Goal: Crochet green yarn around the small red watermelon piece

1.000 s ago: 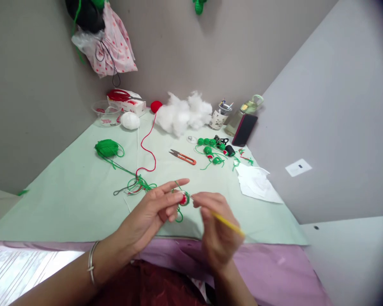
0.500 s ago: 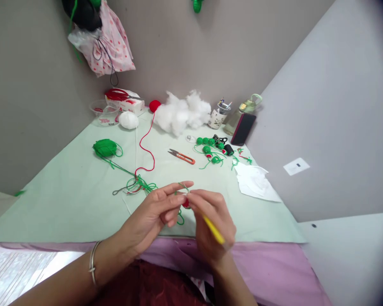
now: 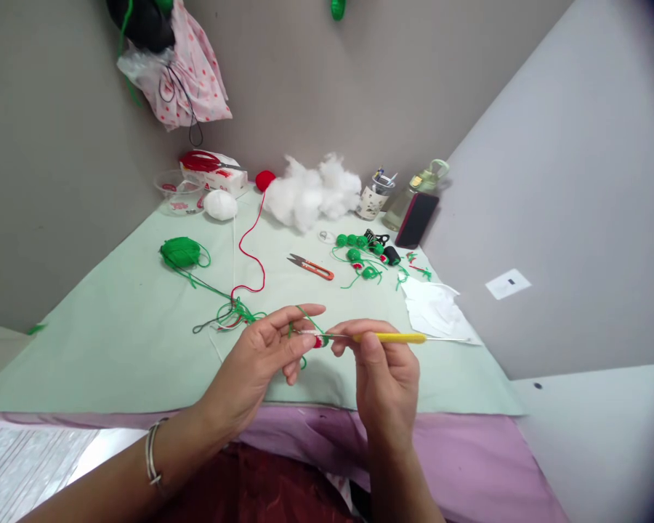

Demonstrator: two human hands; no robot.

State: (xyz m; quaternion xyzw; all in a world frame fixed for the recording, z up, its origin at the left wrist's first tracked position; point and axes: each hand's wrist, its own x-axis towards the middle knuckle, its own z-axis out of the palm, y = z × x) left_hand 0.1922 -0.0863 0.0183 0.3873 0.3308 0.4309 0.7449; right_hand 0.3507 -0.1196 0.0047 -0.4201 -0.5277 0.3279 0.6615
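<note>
- Two hands meet at one small piece, red, white and green, at the left fingertips.
- Left hand: thumb and fingers pinched on the piece, index finger out, green strand over it.
- Right hand: closed on the yellow hook, whose thin end reaches the piece.
- Beyond both hands: snips.
- Beyond the left: green ball.
- Right of the right: paper.
</note>
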